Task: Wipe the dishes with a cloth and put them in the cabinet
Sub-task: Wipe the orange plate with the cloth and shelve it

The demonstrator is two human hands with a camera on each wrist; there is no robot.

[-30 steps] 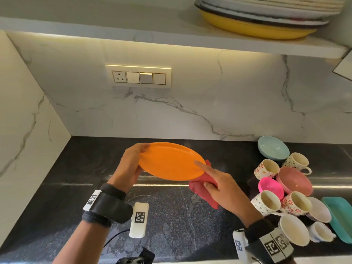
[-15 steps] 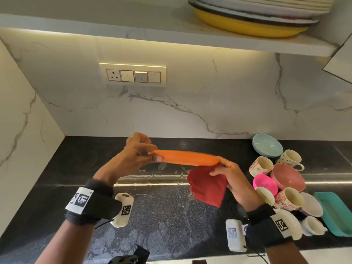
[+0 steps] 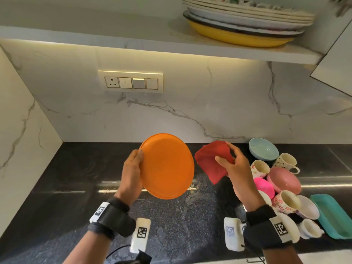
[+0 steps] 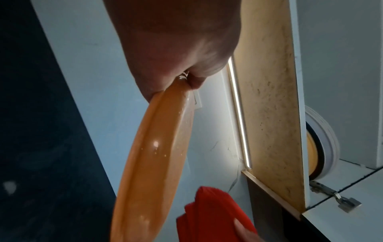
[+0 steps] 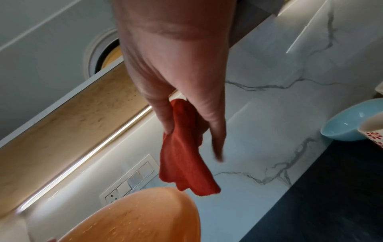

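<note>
My left hand (image 3: 133, 168) grips the left rim of an orange plate (image 3: 167, 165), holding it tilted above the black counter (image 3: 72, 180) with its underside turned toward me. Water drops speckle the orange plate (image 4: 153, 163) in the left wrist view, where thumb and fingers clamp its rim. My right hand (image 3: 234, 168) pinches a red cloth (image 3: 211, 161) just right of the plate, a short gap apart from it. The red cloth (image 5: 182, 152) hangs folded between thumb and fingers above the orange plate (image 5: 134, 219).
Several cups and bowls (image 3: 282, 180) crowd the counter's right side, with a teal tray (image 3: 333, 216) at the far right. A shelf (image 3: 133, 40) overhead carries a stack of plates (image 3: 245, 21). An open cabinet door (image 3: 335, 61) juts in at upper right. A switch panel (image 3: 131, 81) sits on the marble wall.
The plate went from flat and edge-on to tilted up with its underside facing me. The right hand and cloth came off the plate's edge, moving up and to the right.
</note>
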